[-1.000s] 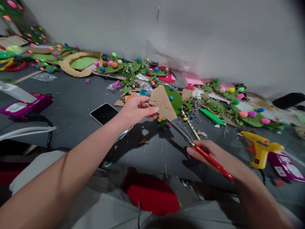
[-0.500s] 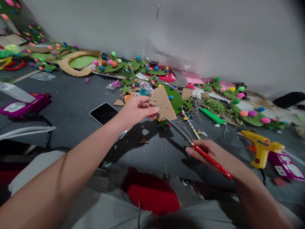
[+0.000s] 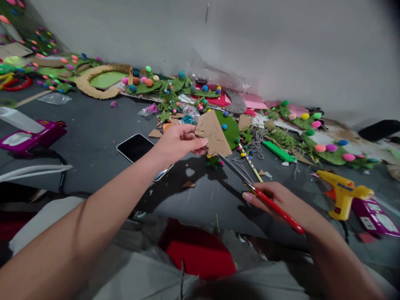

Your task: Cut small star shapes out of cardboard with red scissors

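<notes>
My left hand [image 3: 179, 142] pinches a brown cardboard piece [image 3: 215, 133] and holds it up above the dark floor mat [image 3: 93, 137]. Behind the cardboard lies a green felt disc [image 3: 231, 128] with small pom-poms. My right hand [image 3: 283, 202] grips red-handled scissors [image 3: 275, 208]; their metal blades [image 3: 233, 168] point up-left, tips just under the cardboard's lower edge. A striped pencil [image 3: 250, 163] lies beside the blades.
A phone [image 3: 137, 149] lies left of my left hand. A yellow glue gun [image 3: 342, 193] stands at right, a purple one [image 3: 29, 137] at left. Felt wreaths with pom-poms [image 3: 312, 125], a jute ring [image 3: 93, 81], scraps and twine crowd the wall edge.
Almost nothing has changed; the view has shifted slightly and both hands hold the same poses with cardboard and scissors.
</notes>
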`<state>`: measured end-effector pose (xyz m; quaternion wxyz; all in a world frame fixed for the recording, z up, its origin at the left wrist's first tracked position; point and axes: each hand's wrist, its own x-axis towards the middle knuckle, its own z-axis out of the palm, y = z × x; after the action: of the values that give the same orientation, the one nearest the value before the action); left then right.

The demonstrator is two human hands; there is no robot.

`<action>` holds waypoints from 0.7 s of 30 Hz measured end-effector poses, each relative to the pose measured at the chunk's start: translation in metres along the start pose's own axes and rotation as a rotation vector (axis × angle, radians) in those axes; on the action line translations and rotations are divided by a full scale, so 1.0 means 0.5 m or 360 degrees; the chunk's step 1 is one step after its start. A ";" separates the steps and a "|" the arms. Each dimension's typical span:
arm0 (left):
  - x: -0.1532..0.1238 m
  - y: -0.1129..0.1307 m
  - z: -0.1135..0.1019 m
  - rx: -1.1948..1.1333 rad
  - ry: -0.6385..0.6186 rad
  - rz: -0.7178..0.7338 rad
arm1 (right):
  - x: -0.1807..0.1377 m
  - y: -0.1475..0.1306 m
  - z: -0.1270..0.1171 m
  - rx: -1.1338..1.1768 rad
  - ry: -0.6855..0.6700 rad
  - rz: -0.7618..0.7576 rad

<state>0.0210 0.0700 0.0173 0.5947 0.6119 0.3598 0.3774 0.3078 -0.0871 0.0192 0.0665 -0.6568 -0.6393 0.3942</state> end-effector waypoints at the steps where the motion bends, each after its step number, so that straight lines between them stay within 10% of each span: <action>1: 0.000 0.000 0.001 -0.0003 -0.0001 -0.0002 | 0.000 0.000 0.000 0.0009 -0.0006 0.0002; 21: -0.003 0.010 0.007 -0.0019 0.0029 -0.0019 | 0.001 -0.007 0.002 0.0042 -0.0049 0.0033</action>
<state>0.0235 0.0670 0.0223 0.5973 0.6027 0.3666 0.3816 0.3044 -0.0863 0.0201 0.0610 -0.6563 -0.6282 0.4134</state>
